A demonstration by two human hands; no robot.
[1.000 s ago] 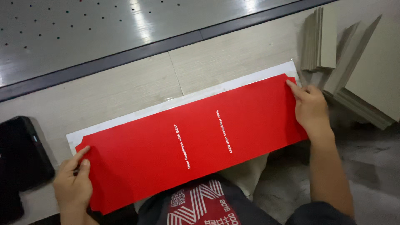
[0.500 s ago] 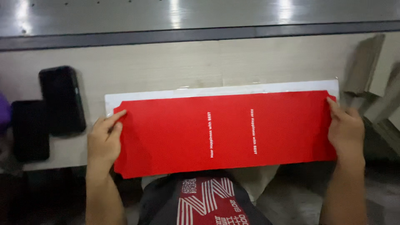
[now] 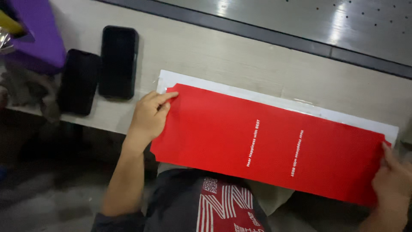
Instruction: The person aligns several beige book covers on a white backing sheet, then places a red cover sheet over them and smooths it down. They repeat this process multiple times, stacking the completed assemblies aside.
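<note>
A long red sheet (image 3: 266,144) with two lines of white print lies over a white backing sheet (image 3: 274,99) on the pale wooden bench (image 3: 206,56). A white strip of the backing shows along the far edge. My left hand (image 3: 148,116) pinches the red sheet's left end, thumb and forefinger at its upper corner. My right hand (image 3: 392,178) grips the right end near the frame's edge. The near edge of the red sheet hangs past the bench over my lap.
Two black phones (image 3: 118,60) (image 3: 79,80) lie side by side left of the sheet. A purple object (image 3: 36,34) sits at the far left corner. A grey perforated metal surface (image 3: 309,17) runs behind the bench.
The view has swung left and tilted, bringing the phones and purple object into sight. Both hands keep hold of the red sheet's ends over the white backing.
</note>
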